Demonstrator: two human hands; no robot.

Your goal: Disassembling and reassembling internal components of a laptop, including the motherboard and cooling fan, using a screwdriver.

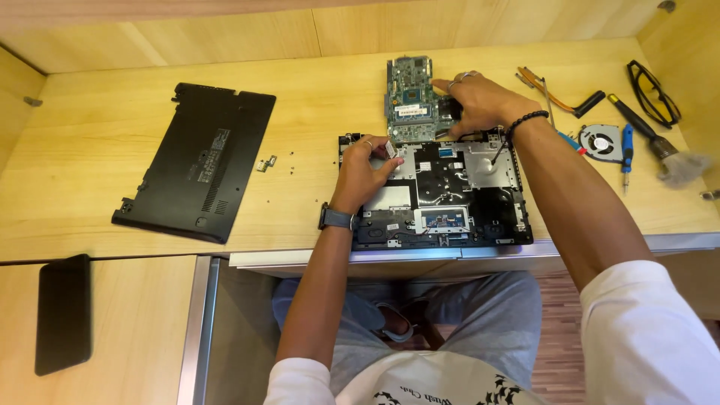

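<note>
Hands work over an opened laptop chassis (450,202) that lies at the near edge of the wooden tabletop (97,150), its inner metal frame and black panels facing up. The left hand (364,169) rests on the chassis's upper left corner, at about 10 o'clock from the chassis centre; its fingers (384,161) are curled narrow, thumb and forefinger pinched on a small pale part (391,149) just above the frame. A dark watch sits on that wrist. The right hand (480,101) lies at 12 o'clock from the chassis, palm down with fingers spread moderately, pressing on the lower right part of a green circuit board (409,94); whether it grips anything I cannot tell. The board stands just beyond the chassis's far edge, touching or nearly touching it, directly under and left of those fingers.

At 9 o'clock, well apart, lies the black bottom cover (199,161), with a small metal bracket (266,163) and scattered screws between it and the chassis. At 3 o'clock sit a round cooling fan (600,142), a blue-handled screwdriver (627,150), a brush (660,146), dark glasses (652,94) and a copper heat pipe (559,96).
</note>
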